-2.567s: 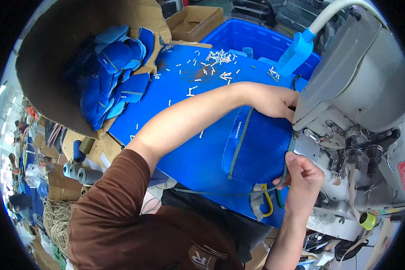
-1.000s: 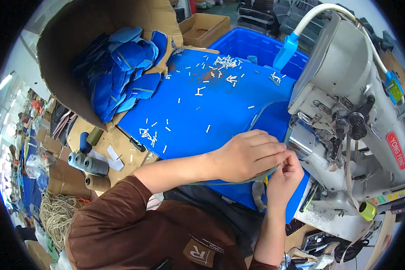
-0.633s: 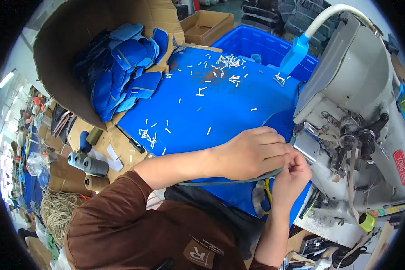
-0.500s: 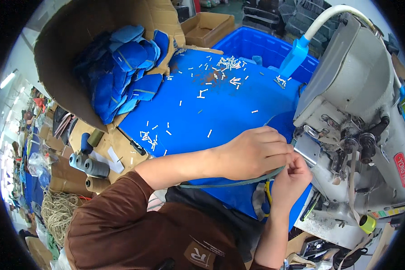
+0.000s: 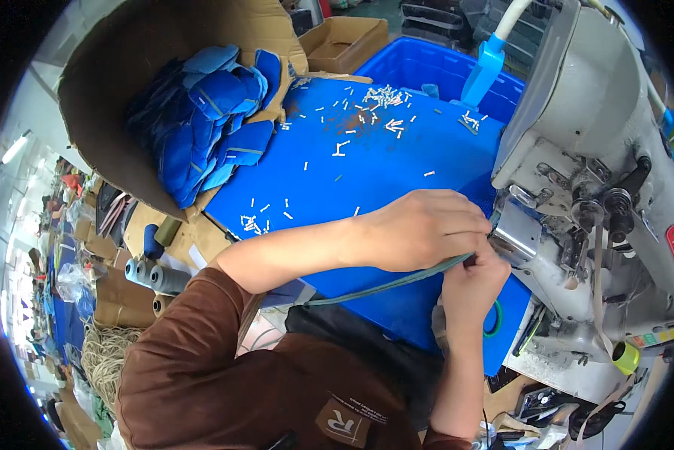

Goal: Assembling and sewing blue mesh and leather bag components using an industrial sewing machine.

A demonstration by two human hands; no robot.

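My left hand [image 5: 434, 229] is closed at the front of the grey sewing machine [image 5: 584, 97], its fingers curled over my right hand's tips and hiding what they grip. My right hand [image 5: 476, 270] is closed just below it, pinching the grey-green binding tape [image 5: 382, 284], which trails leftward along the table's front. A dark blue mesh fabric piece [image 5: 479, 196] lies mostly hidden behind my left fingers, against the machine's metal plate [image 5: 518, 234]. Scissors with a green handle [image 5: 494, 319] lie partly behind my right forearm on the blue table [image 5: 314, 187].
A big cardboard box [image 5: 97, 97] holds stacked blue fabric pieces [image 5: 221, 94] at left. Several small white scraps [image 5: 386, 96] litter the table. Behind it are a blue crate [image 5: 419, 52] and cardboard tray [image 5: 341, 41]. Thread cones [image 5: 168, 279] stand left. A blue-handled hose [image 5: 487, 60] hangs beside the machine.
Both hands have shifted upward toward the machine's plate since a second ago, and the tape now slants higher. The blue mesh piece seen fully earlier is now mostly hidden.
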